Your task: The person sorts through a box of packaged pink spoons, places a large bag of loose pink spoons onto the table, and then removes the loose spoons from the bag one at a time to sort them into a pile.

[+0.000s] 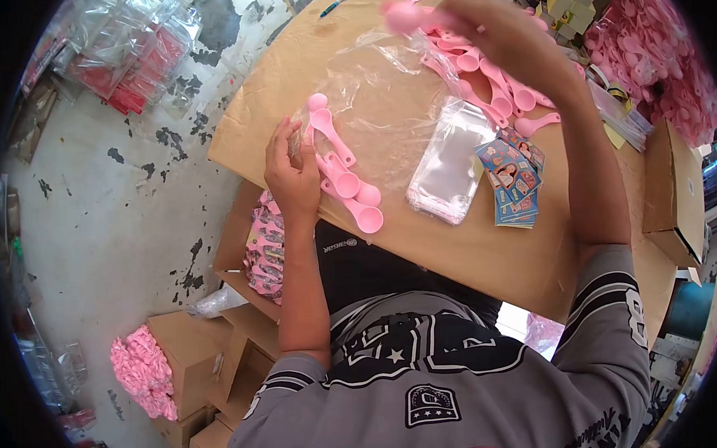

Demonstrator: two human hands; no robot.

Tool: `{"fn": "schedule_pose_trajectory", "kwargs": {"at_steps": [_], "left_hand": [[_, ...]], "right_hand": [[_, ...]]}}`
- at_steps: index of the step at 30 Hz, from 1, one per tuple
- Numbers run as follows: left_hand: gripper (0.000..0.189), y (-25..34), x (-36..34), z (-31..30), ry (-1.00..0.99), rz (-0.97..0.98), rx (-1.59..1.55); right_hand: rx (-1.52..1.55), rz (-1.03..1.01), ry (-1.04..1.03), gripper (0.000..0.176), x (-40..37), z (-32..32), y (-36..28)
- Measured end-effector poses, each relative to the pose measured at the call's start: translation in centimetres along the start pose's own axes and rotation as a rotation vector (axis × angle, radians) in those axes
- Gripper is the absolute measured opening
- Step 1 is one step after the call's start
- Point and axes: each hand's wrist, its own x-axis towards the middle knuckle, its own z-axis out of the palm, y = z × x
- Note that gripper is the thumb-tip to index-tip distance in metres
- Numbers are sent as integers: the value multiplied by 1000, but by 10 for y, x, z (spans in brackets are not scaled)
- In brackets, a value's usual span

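Several pink measuring spoons [345, 183] lie near the table's left front edge. Beside them, my left hand [291, 167] has its fingers apart, with the thumb close to the spoons. Over the back of the table, my right hand [486, 26] grips a pink spoon [405, 18], blurred by motion. Below that hand is a pile of pink spoons [500, 89]. A stack of clear plastic bags [445, 170] lies mid-table, next to printed blue cards [512, 179].
Clear plastic film [370, 89] covers part of the brown table [252, 109]. A blue pen [336, 4] lies at the back. Open cardboard boxes [193, 356] stand at lower left, another box [673, 193] at right. Pink spoons [644, 48] are heaped at upper right.
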Motion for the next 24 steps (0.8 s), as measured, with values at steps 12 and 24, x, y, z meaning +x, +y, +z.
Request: {"fn": "schedule_pose_trajectory", "kwargs": {"at_steps": [12,24], "left_hand": [[41,-4,10,-4,34,-259,-432],[45,15,65,-10,-448,-472,-681]], "right_hand": [[318,-164,-363,19,-1,56,-28],[136,-377,-494,53,-18,111,-31]]}}
